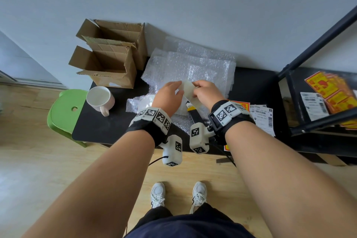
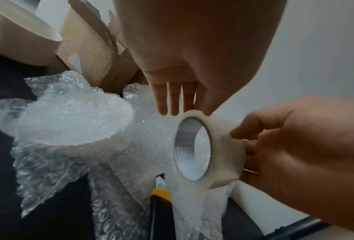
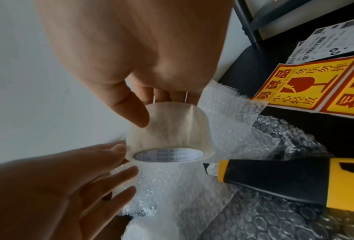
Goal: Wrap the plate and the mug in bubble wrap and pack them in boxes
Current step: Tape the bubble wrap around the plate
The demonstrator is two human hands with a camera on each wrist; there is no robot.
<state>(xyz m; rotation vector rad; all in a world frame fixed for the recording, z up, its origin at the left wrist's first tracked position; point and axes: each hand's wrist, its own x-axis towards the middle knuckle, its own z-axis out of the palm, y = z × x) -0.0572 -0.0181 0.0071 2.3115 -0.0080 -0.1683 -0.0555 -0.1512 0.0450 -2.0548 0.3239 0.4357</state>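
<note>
Over the black table (image 1: 100,127) both hands hold a roll of clear tape (image 1: 188,91). My right hand (image 1: 196,89) grips the roll between thumb and fingers (image 3: 134,113). My left hand (image 1: 178,88) pinches the roll's rim (image 2: 194,113) with its fingertips, the other fingers nearly straight. A white mug (image 1: 99,98) stands unwrapped at the table's left end. A round flat bundle in bubble wrap (image 2: 69,123), apparently the plate, lies under my left wrist. Loose bubble wrap sheets (image 1: 193,63) are spread behind the hands. Two open cardboard boxes (image 1: 108,67) stand at the back left.
A yellow and black box cutter (image 3: 285,180) lies on the wrap below my right hand. Yellow fragile stickers (image 3: 303,84) and shipping labels (image 1: 262,120) lie to the right. A black shelf frame (image 1: 309,48) rises at the right, a green stool (image 1: 61,114) at the left.
</note>
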